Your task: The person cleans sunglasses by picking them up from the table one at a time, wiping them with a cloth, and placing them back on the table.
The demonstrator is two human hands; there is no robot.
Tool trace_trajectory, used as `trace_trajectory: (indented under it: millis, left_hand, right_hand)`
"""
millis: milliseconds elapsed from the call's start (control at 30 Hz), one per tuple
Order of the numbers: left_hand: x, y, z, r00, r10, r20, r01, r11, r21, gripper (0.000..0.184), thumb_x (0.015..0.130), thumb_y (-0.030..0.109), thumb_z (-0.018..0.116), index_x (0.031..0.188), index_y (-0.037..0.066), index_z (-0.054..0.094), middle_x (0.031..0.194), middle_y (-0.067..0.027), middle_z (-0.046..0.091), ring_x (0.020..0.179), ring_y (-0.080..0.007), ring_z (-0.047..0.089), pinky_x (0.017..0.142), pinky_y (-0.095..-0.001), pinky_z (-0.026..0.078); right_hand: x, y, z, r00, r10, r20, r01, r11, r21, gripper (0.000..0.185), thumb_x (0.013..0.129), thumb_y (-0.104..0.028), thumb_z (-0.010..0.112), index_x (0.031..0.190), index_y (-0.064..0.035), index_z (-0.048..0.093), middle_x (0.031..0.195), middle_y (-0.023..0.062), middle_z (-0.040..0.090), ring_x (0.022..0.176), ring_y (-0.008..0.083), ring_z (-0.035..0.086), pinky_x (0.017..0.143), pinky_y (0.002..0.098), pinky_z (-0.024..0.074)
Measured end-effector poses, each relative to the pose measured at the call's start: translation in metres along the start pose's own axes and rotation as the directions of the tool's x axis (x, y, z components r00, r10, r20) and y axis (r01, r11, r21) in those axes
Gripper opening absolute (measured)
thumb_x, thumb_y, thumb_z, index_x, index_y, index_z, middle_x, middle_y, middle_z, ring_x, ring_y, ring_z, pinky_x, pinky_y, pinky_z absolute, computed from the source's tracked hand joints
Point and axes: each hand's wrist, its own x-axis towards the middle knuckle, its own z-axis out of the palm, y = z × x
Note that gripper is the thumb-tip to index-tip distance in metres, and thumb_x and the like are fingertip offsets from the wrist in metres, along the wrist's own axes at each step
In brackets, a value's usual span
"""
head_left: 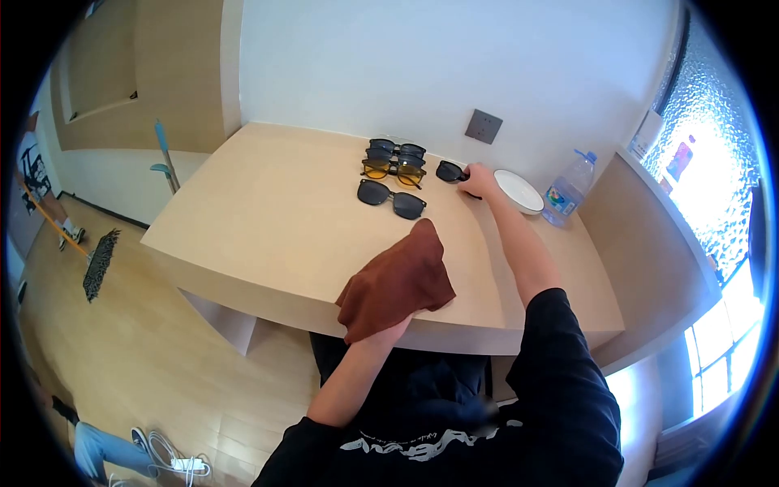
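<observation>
A brown cloth is draped over my left hand near the desk's front edge; the cloth hides most of its fingers. My right hand reaches to the back of the desk, with its fingers closed on a pair of dark sunglasses. To the left of it, several pairs of glasses lie in a column: dark ones at the back, a yellow-lensed pair before them, and dark sunglasses at the front.
A white plate and a plastic bottle stand right of my right hand. The desk meets a wall with a socket and a side panel. Two people show at the left, near a mop and a power strip.
</observation>
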Motion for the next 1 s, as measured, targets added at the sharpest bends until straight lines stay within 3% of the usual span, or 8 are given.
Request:
trace_trajectory:
  millis: [367,467,667,700,733,867,933,1000]
  left_hand:
    - [0.007,0.021,0.01,0.988,-0.099,0.121,0.084,0.989,0.121,0.055,0.096,0.031,0.063,0.142,0.008,0.042,0.139,-0.0106,0.049,0.129,-0.0202,0.046,0.107,-0.0324,0.039]
    - [0.009,0.009,0.03,0.994,-0.055,0.092,0.071,0.981,-0.181,0.055,0.095,0.026,0.063,0.142,0.007,0.041,0.138,-0.0085,0.05,0.127,-0.0158,0.047,0.106,-0.0318,0.038]
    - [-0.004,0.109,0.016,0.896,-0.211,0.392,0.12,0.963,0.243,0.053,0.098,0.026,0.059,0.142,0.005,0.04,0.139,-0.0086,0.05,0.128,-0.0169,0.048,0.106,-0.0337,0.039]
    - [-0.003,0.076,0.032,0.924,-0.027,0.382,0.216,0.86,-0.462,0.049,0.098,0.023,0.057,0.141,0.005,0.042,0.131,-0.0093,0.054,0.121,-0.0188,0.052,0.099,-0.0352,0.045]
    - [-0.004,0.057,0.038,0.965,0.101,0.243,0.2,0.315,-0.928,0.045,0.098,0.02,0.054,0.14,0.005,0.045,0.124,-0.01,0.058,0.114,-0.0207,0.057,0.092,-0.0367,0.05]
    - [0.003,0.075,0.026,0.969,0.061,0.241,0.203,0.369,-0.907,0.038,0.097,0.017,0.052,0.133,0.004,0.05,0.12,-0.0076,0.059,0.108,-0.0172,0.058,0.082,-0.0366,0.053]
    - [0.01,0.086,0.017,0.925,0.111,0.363,0.353,0.095,-0.931,0.03,0.096,0.015,0.05,0.123,0.005,0.055,0.113,-0.0065,0.06,0.1,-0.0155,0.059,0.078,-0.0338,0.052]
    - [0.032,0.064,0.009,0.837,0.305,0.455,0.452,0.085,-0.888,0.024,0.096,0.016,0.049,0.115,0.005,0.058,0.104,-0.0066,0.061,0.094,-0.0164,0.059,0.079,-0.0319,0.051]
  right_hand:
    - [-0.105,-0.043,-0.132,0.987,0.008,-0.163,0.094,0.793,0.602,0.021,0.08,-0.019,0.066,0.085,0.0006,0.062,0.072,0.0041,0.061,0.067,0.0119,0.056,0.064,0.0291,0.0471]
    - [-0.146,-0.062,-0.157,0.998,0.056,0.024,-0.05,0.529,0.847,0.021,0.082,-0.02,0.066,0.086,0.0002,0.062,0.075,0.0024,0.062,0.069,0.0102,0.056,0.067,0.0287,0.0472]
    - [-0.224,-0.109,-0.16,0.995,-0.021,-0.101,0.102,0.334,0.937,0.008,0.085,0.0,0.06,0.093,0.0004,0.059,0.088,0.004,0.065,0.082,0.0111,0.061,0.077,0.0256,0.0481]
    - [-0.234,-0.11,-0.156,0.981,-0.051,-0.186,0.192,0.37,0.909,0.012,0.084,-0.003,0.062,0.096,0.0003,0.06,0.087,0.0043,0.065,0.081,0.0109,0.062,0.077,0.0265,0.0494]
    - [-0.243,-0.112,-0.151,0.959,-0.083,-0.271,0.281,0.401,0.872,0.017,0.083,-0.006,0.064,0.098,0.0001,0.061,0.086,0.0045,0.065,0.08,0.0107,0.062,0.076,0.0273,0.0506]
    - [-0.284,-0.124,-0.151,0.85,-0.226,-0.475,0.479,0.705,0.523,0.018,0.078,-0.001,0.064,0.096,-0.0001,0.061,0.083,0.0127,0.065,0.073,0.0245,0.066,0.068,0.0335,0.0514]
    - [-0.301,-0.128,-0.146,0.813,-0.253,-0.524,0.516,0.729,0.45,0.024,0.073,0.002,0.064,0.097,0.0012,0.062,0.084,0.0153,0.065,0.073,0.0304,0.066,0.067,0.0336,0.0517]
    - [-0.321,-0.131,-0.138,0.831,-0.159,-0.533,0.457,0.742,0.491,0.027,0.07,0.004,0.064,0.097,0.0011,0.063,0.084,0.0136,0.065,0.075,0.0297,0.066,0.068,0.0344,0.0522]
